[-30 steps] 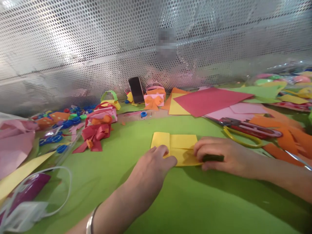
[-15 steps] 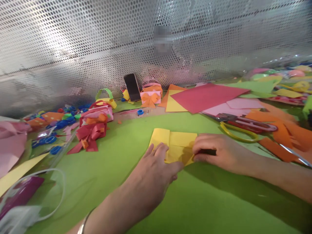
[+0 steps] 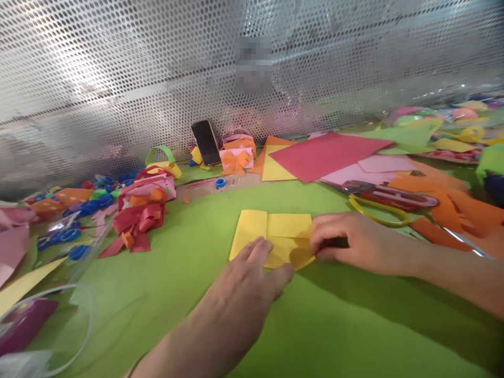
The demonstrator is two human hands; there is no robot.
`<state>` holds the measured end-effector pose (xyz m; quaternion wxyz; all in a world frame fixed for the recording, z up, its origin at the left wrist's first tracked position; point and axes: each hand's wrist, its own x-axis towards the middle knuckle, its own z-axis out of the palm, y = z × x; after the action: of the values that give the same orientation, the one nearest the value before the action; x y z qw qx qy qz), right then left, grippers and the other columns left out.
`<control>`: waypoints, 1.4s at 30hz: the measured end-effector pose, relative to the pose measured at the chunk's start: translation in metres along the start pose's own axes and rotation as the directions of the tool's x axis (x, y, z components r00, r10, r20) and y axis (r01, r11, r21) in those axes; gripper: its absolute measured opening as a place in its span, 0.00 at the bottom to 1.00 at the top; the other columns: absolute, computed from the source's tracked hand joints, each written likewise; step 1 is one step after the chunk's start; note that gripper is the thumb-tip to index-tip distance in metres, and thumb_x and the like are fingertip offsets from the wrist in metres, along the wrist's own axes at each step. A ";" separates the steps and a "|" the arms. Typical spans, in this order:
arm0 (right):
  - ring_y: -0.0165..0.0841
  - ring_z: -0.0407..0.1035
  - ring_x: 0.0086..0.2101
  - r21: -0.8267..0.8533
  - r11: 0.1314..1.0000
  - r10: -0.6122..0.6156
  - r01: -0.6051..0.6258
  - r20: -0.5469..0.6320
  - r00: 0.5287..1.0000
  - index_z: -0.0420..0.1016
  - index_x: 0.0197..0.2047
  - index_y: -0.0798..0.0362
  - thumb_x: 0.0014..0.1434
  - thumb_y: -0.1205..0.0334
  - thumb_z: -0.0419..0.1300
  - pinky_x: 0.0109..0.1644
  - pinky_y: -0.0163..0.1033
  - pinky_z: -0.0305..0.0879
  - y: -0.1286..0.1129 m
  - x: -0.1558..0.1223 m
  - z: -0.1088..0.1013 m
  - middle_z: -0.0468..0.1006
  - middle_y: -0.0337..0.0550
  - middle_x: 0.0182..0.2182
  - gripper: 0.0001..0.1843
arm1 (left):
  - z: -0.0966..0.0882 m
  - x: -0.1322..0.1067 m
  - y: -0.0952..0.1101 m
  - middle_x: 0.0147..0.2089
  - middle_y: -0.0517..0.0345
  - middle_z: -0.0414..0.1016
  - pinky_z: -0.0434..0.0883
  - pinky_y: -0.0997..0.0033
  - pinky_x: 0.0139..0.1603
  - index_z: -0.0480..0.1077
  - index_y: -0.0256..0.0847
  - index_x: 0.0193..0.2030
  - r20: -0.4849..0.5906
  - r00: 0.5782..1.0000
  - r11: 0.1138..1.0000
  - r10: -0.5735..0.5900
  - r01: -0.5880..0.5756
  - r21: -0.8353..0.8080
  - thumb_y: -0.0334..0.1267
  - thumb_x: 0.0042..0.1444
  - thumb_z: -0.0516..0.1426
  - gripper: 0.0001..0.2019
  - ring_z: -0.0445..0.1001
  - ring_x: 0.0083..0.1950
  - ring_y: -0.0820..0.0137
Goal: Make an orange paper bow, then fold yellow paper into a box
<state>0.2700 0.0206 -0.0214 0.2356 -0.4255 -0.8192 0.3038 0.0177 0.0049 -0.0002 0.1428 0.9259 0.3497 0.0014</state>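
A folded piece of yellow paper (image 3: 289,224) lies on the green tabletop in front of me. Its left side is turned over in an upright flap, and a crease runs across the rest. My left hand (image 3: 248,286) rests over the lower edge of the paper, fingers stretched out and fingertips on it, thumb pointing right. At the right edge, my right hand (image 3: 346,241) pinches the paper between thumb and fingers. The paper's right corner is partly hidden by those fingers.
Right of the paper lie yellow-handled scissors (image 3: 378,212), orange scraps (image 3: 452,210) and a red sheet (image 3: 331,155). Red paper bows (image 3: 137,226) and blue rings sit left. A phone (image 3: 206,142) leans on the perforated metal wall. A white cable (image 3: 90,315) curls at lower left.
The view has shifted slightly to the right. My left fingers have slid down off the left flap, so more of it shows. My right hand keeps its pinch on the right edge.
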 end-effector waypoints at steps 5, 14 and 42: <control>0.34 0.70 0.37 -0.087 0.990 -0.116 0.111 -0.062 0.991 0.77 0.32 0.48 0.61 0.61 0.58 0.42 0.39 0.65 -0.001 -0.002 0.003 0.76 0.40 0.35 0.08 | -0.001 0.000 0.000 0.58 0.46 0.59 0.72 0.50 0.54 0.66 0.52 0.59 0.001 0.998 0.995 0.057 -0.057 0.080 0.27 0.61 0.50 0.21 0.64 0.61 0.51; 0.35 0.68 0.36 -0.148 0.989 0.027 -0.028 -0.010 1.000 0.71 0.29 0.51 0.61 0.58 0.57 0.37 0.39 0.63 -0.008 0.002 0.007 0.73 0.41 0.33 0.10 | -0.005 -0.002 -0.002 0.63 0.40 0.53 0.69 0.41 0.57 0.64 0.52 0.61 0.045 0.995 0.991 0.086 -0.090 0.100 0.29 0.64 0.48 0.21 0.61 0.65 0.45; 0.33 0.61 0.29 -0.413 0.910 -0.096 0.038 -0.121 0.988 0.62 0.24 0.52 0.64 0.59 0.54 0.30 0.37 0.53 -0.006 0.004 0.024 0.66 0.40 0.26 0.16 | -0.014 0.000 0.004 0.61 0.42 0.61 0.66 0.40 0.61 0.65 0.47 0.60 0.078 0.994 0.994 0.071 -0.077 0.074 0.30 0.61 0.55 0.20 0.59 0.67 0.47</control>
<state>0.2495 0.0144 -0.0334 0.2080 -0.4569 -0.8605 0.0872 0.0191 0.0057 0.0142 0.1203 0.9424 0.3092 -0.0417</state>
